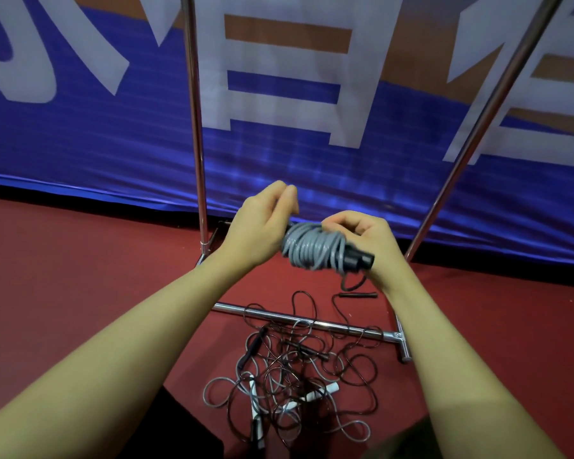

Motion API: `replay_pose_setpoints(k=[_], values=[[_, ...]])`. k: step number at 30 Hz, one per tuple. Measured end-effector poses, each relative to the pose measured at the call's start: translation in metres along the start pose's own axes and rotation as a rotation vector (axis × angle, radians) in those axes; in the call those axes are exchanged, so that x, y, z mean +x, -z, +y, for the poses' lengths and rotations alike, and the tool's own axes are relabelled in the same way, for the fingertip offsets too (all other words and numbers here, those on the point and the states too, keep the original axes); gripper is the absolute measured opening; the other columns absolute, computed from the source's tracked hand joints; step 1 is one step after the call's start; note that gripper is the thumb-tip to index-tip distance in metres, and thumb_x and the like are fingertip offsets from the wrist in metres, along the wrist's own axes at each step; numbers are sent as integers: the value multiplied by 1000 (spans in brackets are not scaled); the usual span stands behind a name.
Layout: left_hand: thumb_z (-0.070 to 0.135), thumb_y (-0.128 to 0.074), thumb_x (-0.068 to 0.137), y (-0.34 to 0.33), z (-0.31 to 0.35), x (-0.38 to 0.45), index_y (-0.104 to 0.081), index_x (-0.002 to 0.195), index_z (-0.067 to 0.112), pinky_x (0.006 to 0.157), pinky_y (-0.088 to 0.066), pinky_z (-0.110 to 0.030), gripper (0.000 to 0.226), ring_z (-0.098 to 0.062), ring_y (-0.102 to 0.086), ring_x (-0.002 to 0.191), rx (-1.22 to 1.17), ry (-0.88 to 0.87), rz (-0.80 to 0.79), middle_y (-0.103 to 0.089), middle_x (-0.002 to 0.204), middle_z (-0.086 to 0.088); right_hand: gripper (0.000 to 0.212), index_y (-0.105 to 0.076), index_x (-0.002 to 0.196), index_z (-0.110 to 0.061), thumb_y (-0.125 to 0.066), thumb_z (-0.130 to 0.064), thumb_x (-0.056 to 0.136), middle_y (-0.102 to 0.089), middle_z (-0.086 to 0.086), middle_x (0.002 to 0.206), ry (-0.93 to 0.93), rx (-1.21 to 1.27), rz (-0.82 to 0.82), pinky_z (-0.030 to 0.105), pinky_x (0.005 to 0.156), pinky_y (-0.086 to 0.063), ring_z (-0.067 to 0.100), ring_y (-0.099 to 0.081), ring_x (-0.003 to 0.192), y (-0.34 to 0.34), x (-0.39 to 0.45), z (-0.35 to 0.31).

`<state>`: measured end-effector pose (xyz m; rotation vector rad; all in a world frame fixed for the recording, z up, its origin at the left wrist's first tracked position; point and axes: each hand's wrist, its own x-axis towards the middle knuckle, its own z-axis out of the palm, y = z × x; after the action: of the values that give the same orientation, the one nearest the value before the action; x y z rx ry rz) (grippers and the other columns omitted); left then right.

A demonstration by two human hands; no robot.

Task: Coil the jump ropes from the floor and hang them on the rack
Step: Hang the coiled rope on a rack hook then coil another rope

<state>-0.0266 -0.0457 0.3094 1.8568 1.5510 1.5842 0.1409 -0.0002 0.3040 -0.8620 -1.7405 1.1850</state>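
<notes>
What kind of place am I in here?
Probably a sports hall or gym: red sports flooring, a large blue banner along the wall, and tangled jump ropes beside a metal rack.

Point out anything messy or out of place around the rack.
The tangled jump ropes lie in a heap on the red floor, loops draped over the rack's base bar. Both hands, left hand and right hand, hold the grey coiled rope, not yet hung.
</notes>
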Motion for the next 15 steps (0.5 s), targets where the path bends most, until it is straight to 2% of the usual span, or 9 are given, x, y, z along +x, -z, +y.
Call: replay_pose_setpoints(k=[2, 3, 5, 6, 8, 11, 13, 14, 15], values=[[39, -32, 102, -6, 1, 7, -52, 68, 18, 52, -33, -28, 44, -9, -41, 48, -185, 195, 85, -45, 52, 7, 22, -59, 62, -18, -64, -9, 82, -56, -9, 49, 44, -42, 11, 17, 53, -42, 2, -49, 49, -2, 1, 1], [38, -29, 103, -10, 1, 11, -54, 68, 15, 53, -34, -28, 49, -11, -43, 50, -224, 307, 122, -49, 55, 0, 25, -56, 60, -18, -64, -12, 83, -50, -8, 46, 56, -54, 13, 19, 50, -39, 4, -44, 46, -4, 1, 2], [43, -23, 102, -16, -1, 16, -57, 71, 7, 51, -38, -26, 59, -18, -48, 52, -293, 524, 170, -54, 59, -10, 29, -58, 66, -21, -58, -9, 92, -44, -6, 49, 41, -73, -1, 22, 49, -36, 5, -39, 43, -10, 1, 5], [45, -20, 102, -18, -4, 18, -56, 70, 5, 46, -36, -23, 63, -17, -46, 46, -329, 595, 180, -52, 56, -10, 28, -60, 72, -22, -54, -7, 94, -43, -3, 51, 17, -86, -21, 21, 48, -36, 5, -38, 42, -14, 1, 6], [47, -17, 102, -20, -10, 20, -46, 61, 8, 36, -26, -18, 64, -13, -35, 32, -387, 679, 223, -41, 41, -2, 23, -61, 82, -20, -50, -6, 96, -43, -1, 57, -37, -84, -83, 19, 46, -34, 4, -38, 40, -22, -1, 8], [48, -18, 102, -17, -22, 23, -33, 56, 11, 36, -22, -22, 61, -11, -30, 24, -395, 764, 314, -34, 31, 5, 16, -64, 92, -17, -51, -10, 96, -46, -7, 58, -42, -205, -183, 18, 50, -36, 0, -40, 43, -29, -2, 11], [50, -20, 101, -15, -30, 24, -43, 63, 3, 40, -31, -28, 64, -16, -42, 30, -351, 802, 337, -44, 39, -1, 13, -64, 97, -17, -53, -12, 95, -48, -13, 57, -20, -302, -222, 15, 55, -37, -2, -44, 47, -33, -2, 13], [51, -21, 100, -15, -33, 24, -50, 73, -2, 46, -41, -35, 66, -23, -55, 42, -318, 814, 348, -54, 52, -9, 12, -65, 98, -15, -53, -12, 95, -47, -13, 57, -6, -331, -245, 15, 56, -36, -2, -43, 48, -35, -3, 13], [53, -21, 99, -15, -37, 24, -58, 89, -9, 59, -49, -44, 73, -33, -64, 61, -275, 824, 362, -62, 69, -19, 12, -65, 99, -12, -54, -12, 95, -46, -13, 56, 11, -361, -270, 16, 56, -36, -1, -42, 49, -38, -4, 14]])
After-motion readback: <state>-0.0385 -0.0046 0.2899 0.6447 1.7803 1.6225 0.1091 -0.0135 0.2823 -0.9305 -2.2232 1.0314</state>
